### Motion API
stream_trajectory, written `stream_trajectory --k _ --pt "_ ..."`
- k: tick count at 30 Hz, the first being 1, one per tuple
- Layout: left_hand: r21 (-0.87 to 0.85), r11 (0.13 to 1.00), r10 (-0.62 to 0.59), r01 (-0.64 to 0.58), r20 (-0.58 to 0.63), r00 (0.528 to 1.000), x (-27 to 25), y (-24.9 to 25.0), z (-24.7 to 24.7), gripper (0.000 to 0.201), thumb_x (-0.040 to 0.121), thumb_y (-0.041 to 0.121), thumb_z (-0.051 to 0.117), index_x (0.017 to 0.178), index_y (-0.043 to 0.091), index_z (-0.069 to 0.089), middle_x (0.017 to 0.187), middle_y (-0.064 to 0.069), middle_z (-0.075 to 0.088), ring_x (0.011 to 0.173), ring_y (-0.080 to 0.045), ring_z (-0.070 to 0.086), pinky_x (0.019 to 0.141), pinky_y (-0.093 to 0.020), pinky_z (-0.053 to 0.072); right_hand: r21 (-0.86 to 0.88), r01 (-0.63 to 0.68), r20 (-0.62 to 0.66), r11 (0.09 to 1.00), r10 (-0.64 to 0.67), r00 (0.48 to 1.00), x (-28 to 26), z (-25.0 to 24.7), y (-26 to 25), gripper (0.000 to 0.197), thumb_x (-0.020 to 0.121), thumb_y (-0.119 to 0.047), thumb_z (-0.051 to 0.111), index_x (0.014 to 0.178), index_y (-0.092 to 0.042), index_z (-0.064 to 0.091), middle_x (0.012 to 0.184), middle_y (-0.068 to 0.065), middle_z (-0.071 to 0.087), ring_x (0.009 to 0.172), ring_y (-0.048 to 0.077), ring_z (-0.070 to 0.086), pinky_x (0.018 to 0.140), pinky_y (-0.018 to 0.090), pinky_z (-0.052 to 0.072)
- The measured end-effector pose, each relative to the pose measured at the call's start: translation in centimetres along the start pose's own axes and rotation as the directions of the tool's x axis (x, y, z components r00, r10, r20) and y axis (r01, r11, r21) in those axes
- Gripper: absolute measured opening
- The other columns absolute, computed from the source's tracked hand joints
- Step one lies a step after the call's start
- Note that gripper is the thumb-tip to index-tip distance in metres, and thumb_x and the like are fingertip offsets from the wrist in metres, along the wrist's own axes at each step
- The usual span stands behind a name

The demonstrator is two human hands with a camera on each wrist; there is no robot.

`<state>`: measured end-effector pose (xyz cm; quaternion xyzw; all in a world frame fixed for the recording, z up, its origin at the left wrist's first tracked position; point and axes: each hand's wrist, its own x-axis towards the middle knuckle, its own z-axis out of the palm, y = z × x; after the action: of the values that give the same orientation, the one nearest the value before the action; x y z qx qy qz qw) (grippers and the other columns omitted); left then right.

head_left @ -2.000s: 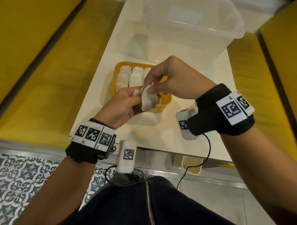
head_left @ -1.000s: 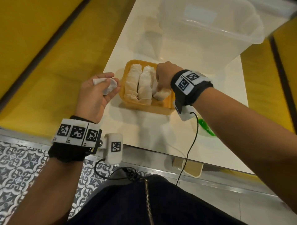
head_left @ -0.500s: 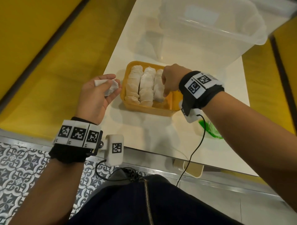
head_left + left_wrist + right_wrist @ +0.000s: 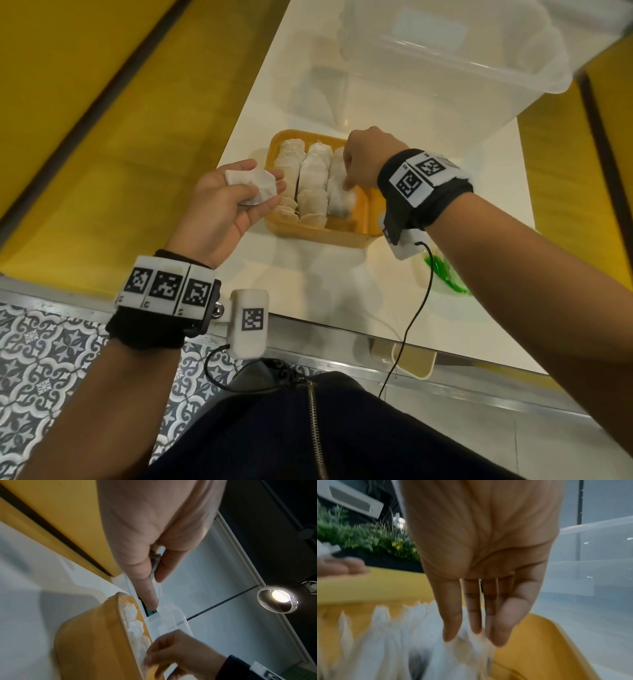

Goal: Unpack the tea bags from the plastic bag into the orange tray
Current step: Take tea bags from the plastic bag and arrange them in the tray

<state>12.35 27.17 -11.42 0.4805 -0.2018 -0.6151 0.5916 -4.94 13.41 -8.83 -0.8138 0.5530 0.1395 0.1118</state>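
The orange tray (image 4: 318, 236) sits on the white table (image 4: 308, 294) with three rows of white tea bags (image 4: 313, 178) in it. My right hand (image 4: 347, 185) reaches down into the tray, and its straight fingers (image 4: 452, 622) touch the right-hand row. Just left of the tray, my left hand (image 4: 267, 180) is palm up, thumb and fingers gripping a small bunch of tea bags (image 4: 250, 192). The left wrist view shows that pinch (image 4: 155, 580) above the tray (image 4: 96, 635). A plastic bag with green print (image 4: 442, 274) lies under my right forearm.
A large clear plastic bin (image 4: 445, 68) stands right behind the tray. Yellow benches (image 4: 102, 120) run along both sides of the narrow table. The table's near edge is close to my body, and a wrist cable (image 4: 411, 329) hangs over it.
My hands parted. The right one laid a tea bag in the tray's third row and now touches that row. The left hand moved left with the remaining tea bags, then drifted toward the tray.
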Motion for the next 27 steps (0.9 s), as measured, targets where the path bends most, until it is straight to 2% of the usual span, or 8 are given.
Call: stream_trajectory --k 5,7,10,13,16,19,23,27 --pt "-0.020 1.000 -0.004 0.006 0.095 0.995 -0.4 -0.5 1.2 0.034 0.099 -0.002 0.037 0.132 0.008 0.038 0.118 -0.020 0.063 0.108 -0.028 0.065 0.091 -0.039 0.054 0.393 0.185 -0.235 0.901 -0.096 0.967 -2.6 -2.3 -1.3 0.016 0.086 -0.019 0.068 0.086 -0.003 0.070 0.083 0.009 0.067 0.073 0.021 0.064 0.068 0.031 0.058" --pt "-0.030 1.000 0.007 -0.004 0.092 0.996 -0.4 -0.7 1.7 0.028 0.099 0.001 0.038 0.124 0.011 0.045 0.114 -0.013 0.065 0.101 -0.022 0.068 0.089 -0.036 0.055 0.577 0.227 -0.227 0.784 -0.113 0.967 -4.4 -2.8 -2.1 0.020 0.087 -0.019 0.067 0.085 0.000 0.071 0.076 0.010 0.069 0.063 0.017 0.065 0.055 0.025 0.057" --pt "-0.052 0.998 0.041 -0.036 0.104 0.994 -0.4 -0.8 2.7 0.023 0.100 0.004 0.037 0.114 0.017 0.050 0.105 -0.005 0.067 0.090 -0.014 0.070 0.083 -0.029 0.057 0.697 0.176 -0.111 0.695 -0.139 0.984 -5.7 -2.5 -3.1 0.023 0.087 -0.023 0.069 0.087 0.000 0.071 0.073 0.010 0.070 0.060 0.013 0.065 0.054 0.022 0.056" --pt "-0.022 0.997 0.075 -0.073 0.109 0.991 -0.3 -1.0 3.4 0.027 0.101 0.005 0.036 0.123 0.016 0.047 0.108 -0.006 0.065 0.092 -0.013 0.067 0.090 -0.030 0.052 0.748 0.126 -0.047 0.652 -0.137 0.989 -5.7 -1.7 -3.6 0.018 0.085 -0.015 0.071 0.092 0.002 0.070 0.074 0.011 0.069 0.060 0.012 0.065 0.054 0.021 0.055" --pt "0.041 0.994 0.096 -0.101 0.103 0.990 -0.1 -1.2 3.3 0.035 0.101 0.008 0.040 0.135 0.016 0.040 0.128 -0.014 0.057 0.104 -0.017 0.064 0.090 -0.029 0.052 0.778 0.167 -0.117 0.606 -0.123 0.986 -5.7 -2.0 -3.1 0.016 0.084 -0.006 0.071 0.095 0.005 0.068 0.076 0.014 0.068 0.058 0.012 0.064 0.053 0.022 0.055" --pt "0.313 0.931 0.187 -0.187 0.032 0.982 0.2 -1.3 2.5 0.041 0.096 0.020 0.052 0.136 0.024 0.042 0.137 -0.004 0.052 0.127 -0.021 0.051 0.106 -0.036 0.042 0.651 0.237 -0.198 0.722 -0.140 0.970 -5.8 -3.2 -1.6 0.010 0.081 -0.006 0.072 0.090 -0.001 0.068 0.069 0.007 0.064 0.055 0.011 0.062 0.052 0.022 0.056" --pt "0.665 0.708 0.355 -0.240 -0.041 0.934 0.6 -1.7 0.8 0.049 0.093 0.017 0.059 0.139 0.023 0.044 0.141 0.008 0.046 0.130 -0.003 0.039 0.110 -0.026 0.032 0.236 0.258 -0.161 0.937 -0.225 0.961 -5.5 -3.5 0.3 0.005 0.080 -0.008 0.069 0.085 -0.011 0.070 0.072 0.000 0.062 0.059 0.010 0.057 0.062 0.021 0.053" --pt "0.750 0.654 0.242 -0.099 -0.083 0.967 1.6 -2.7 -0.4 0.060 0.091 0.018 0.061 0.145 0.019 0.036 0.149 0.000 0.039 0.138 -0.015 0.034 0.113 -0.036 0.031 -0.001 0.220 -0.061 0.975 -0.220 0.974 -3.6 -1.2 0.2 0.007 0.081 -0.011 0.067 0.087 -0.012 0.072 0.084 0.005 0.067 0.077 0.021 0.060 0.071 0.030 0.052"
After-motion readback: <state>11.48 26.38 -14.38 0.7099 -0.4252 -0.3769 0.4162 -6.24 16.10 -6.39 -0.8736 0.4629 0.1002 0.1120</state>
